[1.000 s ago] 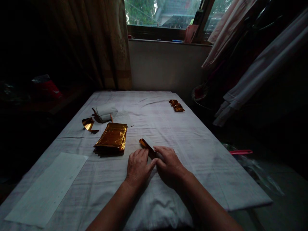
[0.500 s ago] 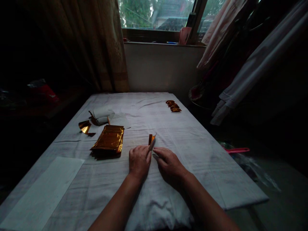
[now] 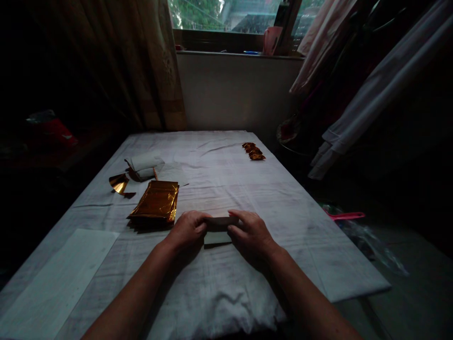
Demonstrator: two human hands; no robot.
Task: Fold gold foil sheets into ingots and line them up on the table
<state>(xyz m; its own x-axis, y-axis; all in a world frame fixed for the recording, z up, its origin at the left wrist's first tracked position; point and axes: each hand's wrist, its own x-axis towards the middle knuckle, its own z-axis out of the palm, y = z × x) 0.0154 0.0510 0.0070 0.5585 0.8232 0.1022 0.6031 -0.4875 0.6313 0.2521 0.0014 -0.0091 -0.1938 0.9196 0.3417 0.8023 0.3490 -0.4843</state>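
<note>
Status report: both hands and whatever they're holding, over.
Left hand gripping folded sheet at one end. Right hand gripping the other end. Gold stack close by, left side.

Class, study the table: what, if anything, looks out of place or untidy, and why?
A curled gold piece lies loose left of the gold stack, looking like a stray scrap. The white cloth is also rumpled towards the near edge.

Right of the gold stack (image 3: pixel 155 202), the ends of the folded sheet (image 3: pixel 222 220) are covered by the left hand (image 3: pixel 188 228) and right hand (image 3: pixel 252 231). Beyond the stack, the window (image 3: pixel 230 15) is cropped above; nearer, the white paper (image 3: pixel 63 278) below.
</note>
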